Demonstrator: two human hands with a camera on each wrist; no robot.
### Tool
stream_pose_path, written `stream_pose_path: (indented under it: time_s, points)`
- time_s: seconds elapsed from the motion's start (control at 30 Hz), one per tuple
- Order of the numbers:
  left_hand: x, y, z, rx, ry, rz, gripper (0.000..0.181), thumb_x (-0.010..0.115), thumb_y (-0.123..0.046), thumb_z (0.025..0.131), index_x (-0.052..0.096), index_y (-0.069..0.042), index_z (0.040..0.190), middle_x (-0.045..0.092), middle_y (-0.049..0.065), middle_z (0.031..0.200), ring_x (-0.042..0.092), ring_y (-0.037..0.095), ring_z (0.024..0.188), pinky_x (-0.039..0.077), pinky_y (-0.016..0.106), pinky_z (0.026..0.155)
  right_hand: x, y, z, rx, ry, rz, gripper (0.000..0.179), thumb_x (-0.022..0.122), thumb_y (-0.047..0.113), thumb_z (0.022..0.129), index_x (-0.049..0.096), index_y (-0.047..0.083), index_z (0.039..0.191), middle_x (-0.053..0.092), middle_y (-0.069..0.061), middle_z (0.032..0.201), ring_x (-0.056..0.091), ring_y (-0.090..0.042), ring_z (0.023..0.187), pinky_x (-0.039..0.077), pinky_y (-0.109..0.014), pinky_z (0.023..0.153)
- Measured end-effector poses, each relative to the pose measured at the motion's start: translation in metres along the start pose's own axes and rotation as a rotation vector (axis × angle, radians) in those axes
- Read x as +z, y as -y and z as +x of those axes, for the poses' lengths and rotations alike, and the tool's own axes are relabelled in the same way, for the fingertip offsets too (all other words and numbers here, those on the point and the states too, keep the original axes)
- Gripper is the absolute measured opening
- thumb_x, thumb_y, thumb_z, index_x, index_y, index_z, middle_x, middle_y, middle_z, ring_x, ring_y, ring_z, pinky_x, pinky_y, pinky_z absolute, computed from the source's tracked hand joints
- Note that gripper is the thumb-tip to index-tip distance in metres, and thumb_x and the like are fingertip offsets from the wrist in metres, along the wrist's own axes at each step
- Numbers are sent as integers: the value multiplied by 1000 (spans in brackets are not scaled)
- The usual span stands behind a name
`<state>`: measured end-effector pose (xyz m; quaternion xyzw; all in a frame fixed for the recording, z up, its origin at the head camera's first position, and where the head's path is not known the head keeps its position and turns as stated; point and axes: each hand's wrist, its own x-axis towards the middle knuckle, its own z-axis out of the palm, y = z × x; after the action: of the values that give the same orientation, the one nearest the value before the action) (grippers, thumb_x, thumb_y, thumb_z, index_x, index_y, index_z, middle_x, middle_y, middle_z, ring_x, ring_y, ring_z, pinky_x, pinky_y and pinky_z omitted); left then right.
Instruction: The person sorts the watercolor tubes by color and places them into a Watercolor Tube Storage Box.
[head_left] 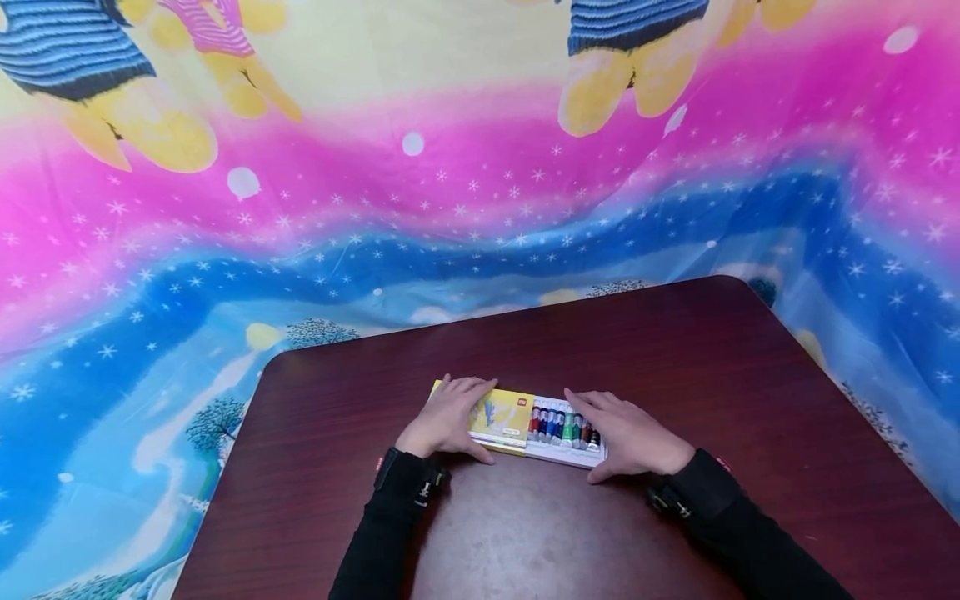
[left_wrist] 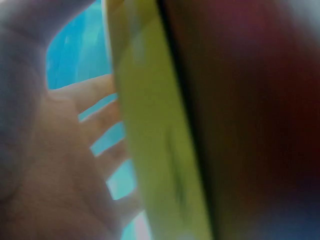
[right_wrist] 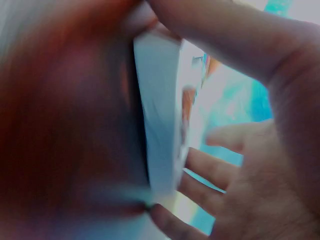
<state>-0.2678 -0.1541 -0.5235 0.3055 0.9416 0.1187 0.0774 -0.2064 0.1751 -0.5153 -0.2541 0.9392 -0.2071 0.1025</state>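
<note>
A yellow cardboard box sleeve [head_left: 504,414] lies on the table, with a white tray [head_left: 558,453] sticking out of its right end. Small paint tubes [head_left: 567,427] in several colours sit in a row in the exposed tray. My left hand [head_left: 448,418] holds the sleeve by its left part, thumb at the near edge and fingers across the far side. At the tray's right end, my right hand [head_left: 633,435] grips it between thumb and fingers. The left wrist view shows the sleeve's yellow side blurred; the tray's white side wall [right_wrist: 161,110] appears in the right wrist view.
The dark reddish-brown table [head_left: 337,500] has rounded far corners. Behind it hangs a printed cloth [head_left: 480,192] in pink and blue, reaching close to the table's far edge. Black sleeves with straps cover both wrists.
</note>
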Motion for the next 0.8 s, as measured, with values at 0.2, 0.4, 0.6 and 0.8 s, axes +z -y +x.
stream_pose_path:
  time_s: [0.2,0.4,0.6,0.8]
  points:
    - [-11,24,-16,-84,9,-113,111,99,-48,63,46,-22,157,50,5,153,43,31,143,32,59,120,-7,-9,-3,31,-33,-20,111,98,39,67,43,1,156,52,-16,139,52,-29,118,55,-46,94]
    - [-8,28,-17,-71,-10,-136,108,99,-46,64,48,-19,156,52,5,150,46,28,139,43,52,112,-4,-9,2,33,-25,91,103,99,33,68,48,-2,151,48,-12,129,55,-19,103,55,-31,82]
    - [-7,23,-15,-37,-16,-127,109,98,-46,67,46,-17,158,52,7,150,45,30,140,42,53,112,0,-9,4,36,-27,123,102,98,35,69,48,0,151,47,-10,132,55,-18,105,53,-30,83]
    - [-8,18,-11,-18,11,-86,109,96,-49,69,43,-17,159,50,7,153,45,29,141,40,51,115,2,-7,7,28,-37,128,102,98,38,69,49,2,151,47,-9,131,55,-17,107,53,-28,83]
